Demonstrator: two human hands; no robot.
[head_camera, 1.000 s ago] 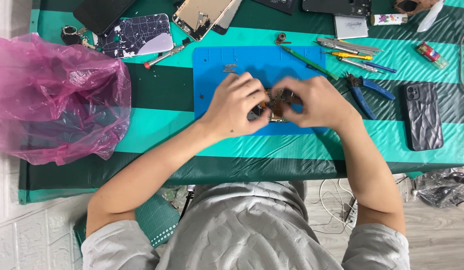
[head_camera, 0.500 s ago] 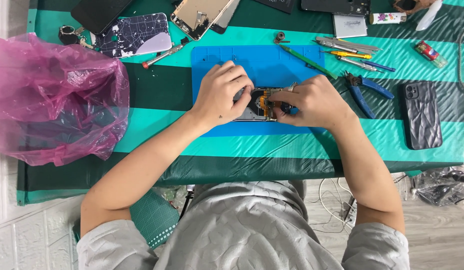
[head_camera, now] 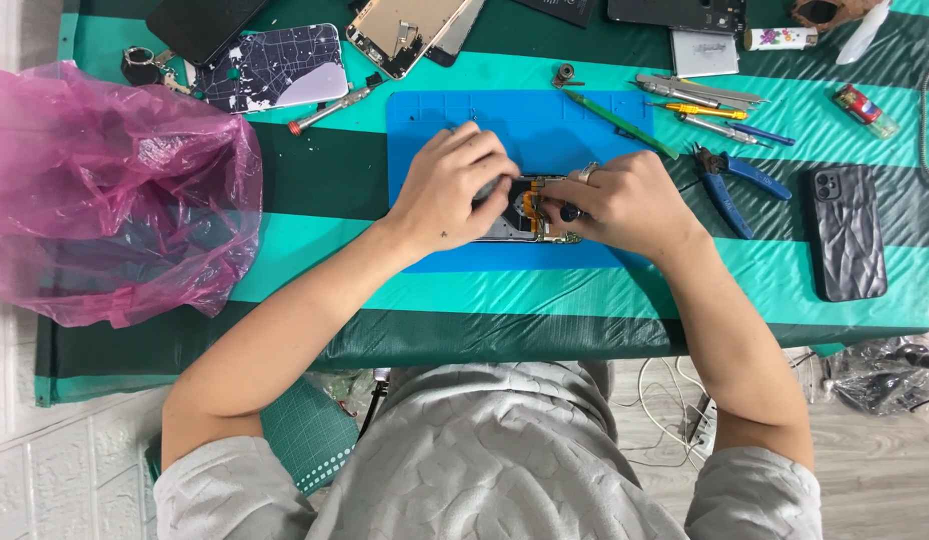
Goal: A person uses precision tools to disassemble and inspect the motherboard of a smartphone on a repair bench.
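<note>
Hands shifted right — phone (head_camera: 532, 210) opened, insides bare.

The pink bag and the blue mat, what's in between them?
In the head view, only the striped green tablecloth lies between the pink bag and the blue mat. A small screwdriver sits just above that stretch.

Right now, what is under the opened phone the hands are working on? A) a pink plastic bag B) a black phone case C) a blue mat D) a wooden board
C: the opened phone, held between the left hand and the right hand, lies on the blue mat spread over the striped table cover.
</note>
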